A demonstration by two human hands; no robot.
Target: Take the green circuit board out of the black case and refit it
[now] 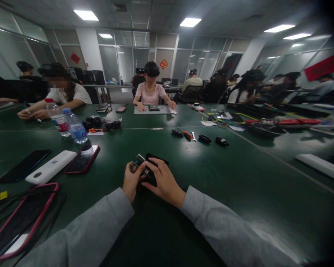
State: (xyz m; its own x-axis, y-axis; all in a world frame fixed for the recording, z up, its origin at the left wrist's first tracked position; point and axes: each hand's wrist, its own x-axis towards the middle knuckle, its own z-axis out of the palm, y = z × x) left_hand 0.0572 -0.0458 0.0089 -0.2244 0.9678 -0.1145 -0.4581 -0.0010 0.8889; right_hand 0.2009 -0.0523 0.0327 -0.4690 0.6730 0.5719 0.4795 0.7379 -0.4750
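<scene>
A small electronic assembly (140, 158), with a silvery metal edge and what looks like green circuit board, is held just above the table between my hands. My left hand (130, 182) pinches its left side with the fingers closed. From the right, my right hand (165, 181) curves over it, fingertips on its top and thumb lower down. Part of the assembly is hidden under my fingers. Just behind my right hand lies a flat black piece (159, 159), partly covered by the fingers.
Left on the green table (211, 207) are phones (82, 159), a white power bank (51, 167) and two bottles (75, 126). Ahead lie a screwdriver (187, 135), a wrench (193, 136) and black parts (205, 138). A person (150, 91) sits opposite; cables and tools are at right.
</scene>
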